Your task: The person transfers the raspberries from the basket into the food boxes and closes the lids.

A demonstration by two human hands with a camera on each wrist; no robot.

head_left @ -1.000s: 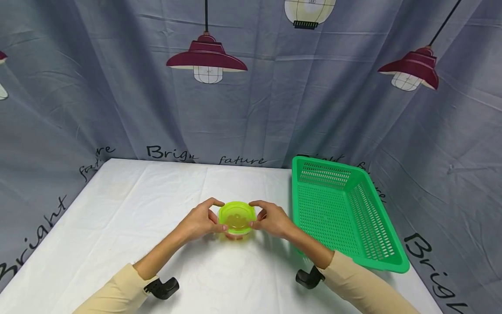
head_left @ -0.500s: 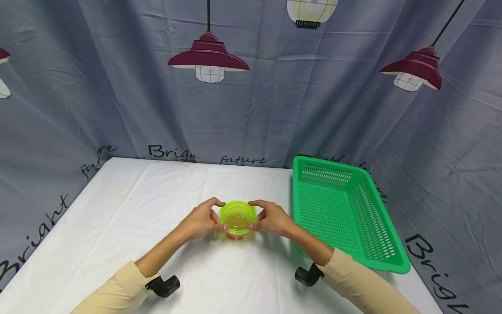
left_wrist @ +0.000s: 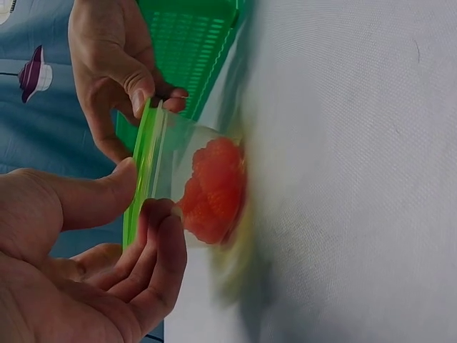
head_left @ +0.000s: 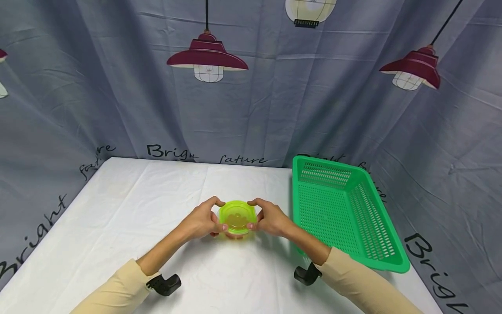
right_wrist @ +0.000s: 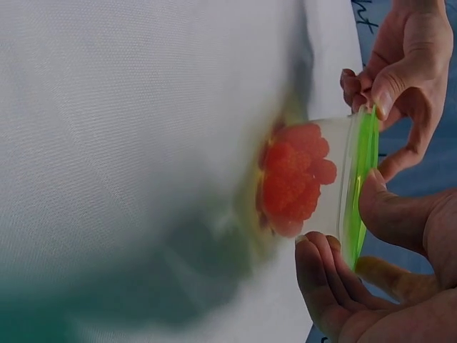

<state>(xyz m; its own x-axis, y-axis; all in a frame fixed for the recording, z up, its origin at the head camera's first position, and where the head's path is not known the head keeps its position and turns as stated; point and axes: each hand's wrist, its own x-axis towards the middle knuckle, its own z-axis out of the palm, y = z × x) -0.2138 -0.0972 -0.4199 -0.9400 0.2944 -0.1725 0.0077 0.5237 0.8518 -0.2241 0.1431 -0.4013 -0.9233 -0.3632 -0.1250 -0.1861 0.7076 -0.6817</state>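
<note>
A round, clear plastic food container [head_left: 235,237] with a lime-green lid [head_left: 237,213] stands upright on the white table, lid on top. Through its wall shows a bumpy red shape [left_wrist: 214,189]; whether this is print or contents I cannot tell. My left hand [head_left: 201,221] grips the lid rim from the left, thumb at the near edge and forefinger at the far one. On the right side my right hand [head_left: 273,219] holds the rim the same way. In both wrist views, the other fingers curl in against the container's side below the lid.
A green perforated plastic basket [head_left: 327,213] stands to the right, close to my right forearm. White cloth covers the table [head_left: 157,200]. A grey-blue curtain [head_left: 251,113] with printed lamps hangs behind it.
Both hands keep their hold on the container's rim, with only slight shifts of the fingers. The container stays in place; the head view sways a little.
</note>
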